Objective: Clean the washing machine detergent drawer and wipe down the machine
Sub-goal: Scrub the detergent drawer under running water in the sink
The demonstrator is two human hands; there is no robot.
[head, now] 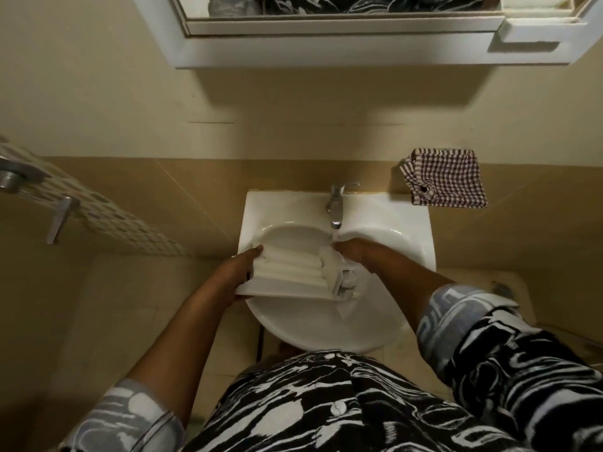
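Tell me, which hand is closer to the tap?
Right. The right hand sits just below the tap, by the running water. The left hand holds the drawer's far end, off to the left.

a small home bathroom, seen from above: a white ceramic basin (421, 230) fixed to the wall carries a chrome tap (336, 207) with water running from its spout. beige tiles (195, 187) line the lower wall, with cream paint above. a white-framed mirror cabinet (326, 44) hangs over the basin, a checked cloth (445, 177) hangs to its right, and a patterned tile strip (130, 223) runs beside metal fittings (19, 177) at left.
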